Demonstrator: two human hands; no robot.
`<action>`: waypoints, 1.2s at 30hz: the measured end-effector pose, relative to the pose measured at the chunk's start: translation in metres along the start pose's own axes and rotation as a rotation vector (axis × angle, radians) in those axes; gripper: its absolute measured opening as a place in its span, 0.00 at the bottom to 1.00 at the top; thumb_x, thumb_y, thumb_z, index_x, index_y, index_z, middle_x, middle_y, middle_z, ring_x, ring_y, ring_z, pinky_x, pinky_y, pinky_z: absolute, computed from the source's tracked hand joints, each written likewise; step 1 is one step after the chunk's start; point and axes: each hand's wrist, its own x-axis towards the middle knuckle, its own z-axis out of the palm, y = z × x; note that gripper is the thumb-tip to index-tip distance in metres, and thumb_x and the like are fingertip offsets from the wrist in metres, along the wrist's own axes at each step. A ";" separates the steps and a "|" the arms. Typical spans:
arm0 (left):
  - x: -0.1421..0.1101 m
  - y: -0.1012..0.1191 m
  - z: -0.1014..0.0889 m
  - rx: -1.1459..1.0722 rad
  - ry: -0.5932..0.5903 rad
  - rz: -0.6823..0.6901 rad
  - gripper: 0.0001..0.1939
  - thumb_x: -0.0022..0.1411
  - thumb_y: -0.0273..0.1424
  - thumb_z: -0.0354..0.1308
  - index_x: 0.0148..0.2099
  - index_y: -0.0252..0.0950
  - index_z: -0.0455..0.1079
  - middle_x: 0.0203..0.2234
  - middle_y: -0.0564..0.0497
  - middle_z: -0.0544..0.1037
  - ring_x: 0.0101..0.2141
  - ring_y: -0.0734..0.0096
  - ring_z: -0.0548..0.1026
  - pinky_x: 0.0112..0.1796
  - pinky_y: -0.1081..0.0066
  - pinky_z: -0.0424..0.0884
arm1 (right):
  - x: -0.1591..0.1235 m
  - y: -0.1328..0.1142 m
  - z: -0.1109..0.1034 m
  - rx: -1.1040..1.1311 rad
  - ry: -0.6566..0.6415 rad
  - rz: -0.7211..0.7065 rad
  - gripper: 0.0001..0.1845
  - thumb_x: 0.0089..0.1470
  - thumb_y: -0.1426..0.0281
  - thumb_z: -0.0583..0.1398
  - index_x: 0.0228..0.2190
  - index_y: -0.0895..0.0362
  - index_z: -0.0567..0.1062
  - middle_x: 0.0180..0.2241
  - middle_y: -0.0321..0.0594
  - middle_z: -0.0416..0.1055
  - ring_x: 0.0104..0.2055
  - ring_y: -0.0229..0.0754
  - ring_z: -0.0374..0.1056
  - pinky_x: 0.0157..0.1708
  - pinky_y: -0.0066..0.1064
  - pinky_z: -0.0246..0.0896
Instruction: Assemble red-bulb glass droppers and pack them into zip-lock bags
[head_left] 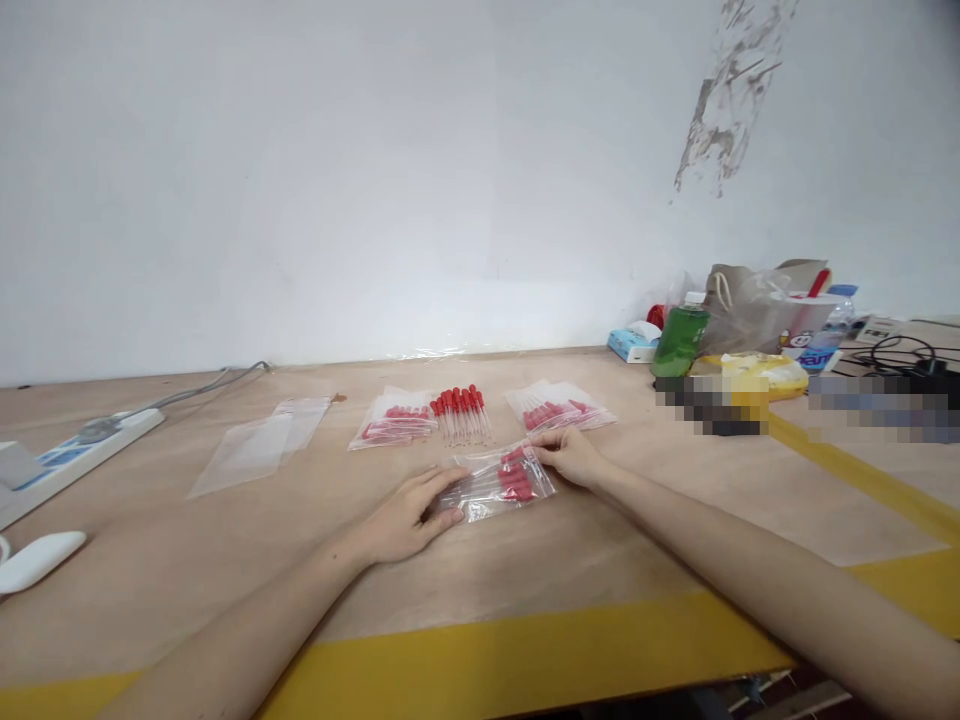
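Observation:
A clear plastic bag of droppers with red bulbs (pixel 516 478) lies on the table in front of me, its bulbs towards the right. My left hand (pixel 409 515) holds its left end, fingers over the far side and thumb at the near side. With thumb and fingers, my right hand (pixel 574 457) pinches the bag's far right corner. Just beyond, a row of loose droppers (pixel 461 402) lies with red bulbs pointing away. Filled bags sit on either side of that row, a left stack (pixel 397 418) and a right stack (pixel 562 406).
Flat clear bags (pixel 259 445) lie to the left, near a white power strip (pixel 82 455) with a grey cable. At the back right stand a tissue pack (pixel 634 343), a green bottle (pixel 681 340) and a yellow package (pixel 765 375). Yellow tape (pixel 510 655) runs along the table's front edge.

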 end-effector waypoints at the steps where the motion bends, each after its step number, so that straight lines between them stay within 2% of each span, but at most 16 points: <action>1: 0.000 0.000 0.000 0.001 -0.002 0.000 0.22 0.61 0.38 0.46 0.57 0.42 0.54 0.49 0.48 0.66 0.48 0.64 0.64 0.48 0.63 0.62 | 0.002 0.003 0.002 0.002 0.047 0.025 0.14 0.42 0.62 0.60 0.28 0.60 0.76 0.30 0.41 0.74 0.32 0.41 0.69 0.36 0.34 0.62; 4: 0.000 0.000 0.000 0.001 -0.003 0.011 0.21 0.61 0.38 0.46 0.57 0.42 0.55 0.49 0.48 0.66 0.48 0.64 0.64 0.48 0.64 0.62 | 0.005 0.009 0.008 -0.014 0.163 0.072 0.12 0.37 0.65 0.63 0.24 0.62 0.74 0.25 0.41 0.74 0.27 0.40 0.68 0.30 0.32 0.63; 6: 0.000 -0.001 0.000 -0.004 0.001 0.013 0.21 0.61 0.38 0.46 0.57 0.41 0.55 0.49 0.48 0.65 0.48 0.64 0.64 0.48 0.63 0.62 | 0.005 0.011 0.011 -0.069 0.188 0.049 0.10 0.37 0.67 0.62 0.23 0.61 0.73 0.23 0.40 0.73 0.26 0.40 0.67 0.29 0.32 0.63; 10: 0.001 -0.001 0.002 -0.011 0.004 0.019 0.21 0.61 0.38 0.47 0.56 0.42 0.56 0.51 0.49 0.64 0.50 0.64 0.62 0.50 0.63 0.60 | 0.001 0.006 0.007 -0.109 0.041 -0.041 0.08 0.43 0.68 0.57 0.26 0.60 0.74 0.28 0.39 0.73 0.31 0.39 0.67 0.32 0.31 0.62; 12: 0.001 -0.001 0.002 -0.007 -0.001 0.019 0.21 0.61 0.38 0.47 0.56 0.42 0.56 0.52 0.50 0.63 0.52 0.65 0.61 0.52 0.62 0.58 | -0.002 0.002 0.003 -0.070 0.062 0.006 0.09 0.46 0.68 0.55 0.28 0.60 0.72 0.28 0.38 0.72 0.27 0.36 0.66 0.29 0.27 0.61; 15: 0.001 -0.002 0.001 -0.004 -0.013 0.019 0.21 0.61 0.38 0.46 0.56 0.43 0.56 0.53 0.51 0.63 0.53 0.65 0.60 0.52 0.61 0.57 | -0.003 -0.003 0.000 -0.055 0.215 0.155 0.13 0.47 0.63 0.55 0.32 0.60 0.70 0.24 0.36 0.69 0.17 0.30 0.58 0.18 0.23 0.55; 16: 0.001 -0.002 0.001 -0.006 -0.016 0.021 0.21 0.61 0.38 0.46 0.56 0.43 0.57 0.53 0.50 0.64 0.53 0.64 0.60 0.52 0.61 0.57 | -0.003 -0.004 0.002 -0.066 0.222 0.185 0.14 0.46 0.62 0.56 0.32 0.60 0.70 0.22 0.35 0.69 0.16 0.30 0.57 0.17 0.23 0.53; 19: 0.001 -0.002 0.001 -0.031 -0.012 0.025 0.21 0.61 0.38 0.47 0.56 0.42 0.58 0.52 0.51 0.65 0.53 0.65 0.60 0.52 0.62 0.57 | -0.003 -0.008 0.009 -0.086 0.088 0.192 0.13 0.40 0.62 0.62 0.24 0.61 0.71 0.20 0.36 0.68 0.19 0.32 0.60 0.18 0.23 0.52; 21: 0.001 0.000 0.001 -0.072 -0.012 0.014 0.21 0.61 0.38 0.48 0.56 0.42 0.58 0.52 0.50 0.65 0.52 0.65 0.61 0.52 0.63 0.58 | -0.004 -0.011 0.012 -0.029 0.012 0.210 0.11 0.39 0.64 0.62 0.20 0.60 0.70 0.19 0.35 0.68 0.20 0.33 0.61 0.20 0.23 0.54; 24: 0.003 0.000 -0.001 -0.165 -0.003 -0.015 0.21 0.61 0.38 0.47 0.55 0.41 0.58 0.53 0.50 0.64 0.52 0.66 0.62 0.51 0.64 0.60 | -0.009 -0.019 0.006 0.165 -0.015 0.283 0.09 0.42 0.66 0.61 0.23 0.60 0.71 0.20 0.34 0.69 0.20 0.33 0.63 0.22 0.25 0.58; 27: 0.005 -0.013 -0.013 -0.131 0.128 -0.056 0.19 0.61 0.40 0.46 0.51 0.39 0.63 0.52 0.50 0.64 0.52 0.65 0.62 0.52 0.64 0.58 | -0.013 -0.030 -0.015 0.379 0.039 0.293 0.06 0.45 0.70 0.60 0.27 0.61 0.71 0.24 0.39 0.72 0.25 0.37 0.67 0.27 0.29 0.63; 29: 0.003 -0.034 -0.029 0.024 0.270 -0.151 0.18 0.59 0.41 0.47 0.46 0.38 0.68 0.51 0.48 0.66 0.51 0.63 0.63 0.52 0.63 0.58 | -0.011 -0.038 -0.033 0.455 0.159 0.293 0.04 0.47 0.73 0.57 0.28 0.61 0.71 0.26 0.41 0.72 0.27 0.38 0.69 0.29 0.31 0.65; 30: -0.001 -0.047 -0.039 0.127 0.355 -0.251 0.18 0.59 0.41 0.46 0.44 0.37 0.69 0.49 0.47 0.67 0.51 0.61 0.63 0.51 0.61 0.58 | -0.009 -0.042 -0.041 0.481 0.228 0.283 0.04 0.48 0.74 0.56 0.28 0.61 0.71 0.27 0.42 0.73 0.27 0.38 0.69 0.29 0.31 0.66; 32: -0.012 -0.078 -0.060 0.368 0.453 -0.501 0.18 0.58 0.39 0.46 0.42 0.35 0.70 0.48 0.43 0.68 0.52 0.54 0.60 0.51 0.55 0.55 | 0.001 -0.047 -0.051 0.530 0.346 0.240 0.06 0.51 0.77 0.53 0.29 0.62 0.70 0.28 0.44 0.73 0.28 0.38 0.70 0.30 0.30 0.67; 34: -0.029 -0.109 -0.077 0.512 0.544 -0.783 0.20 0.58 0.39 0.45 0.44 0.30 0.68 0.49 0.37 0.65 0.52 0.46 0.59 0.49 0.49 0.55 | 0.016 -0.049 -0.050 0.541 0.414 0.203 0.07 0.52 0.78 0.50 0.28 0.62 0.68 0.29 0.45 0.72 0.29 0.37 0.70 0.29 0.27 0.67; 36: -0.048 -0.138 -0.088 0.533 0.540 -0.978 0.24 0.58 0.42 0.43 0.46 0.26 0.66 0.49 0.33 0.64 0.51 0.40 0.57 0.45 0.45 0.55 | 0.032 -0.046 -0.039 0.450 0.469 0.214 0.07 0.52 0.78 0.50 0.27 0.60 0.66 0.29 0.44 0.72 0.29 0.36 0.70 0.27 0.25 0.67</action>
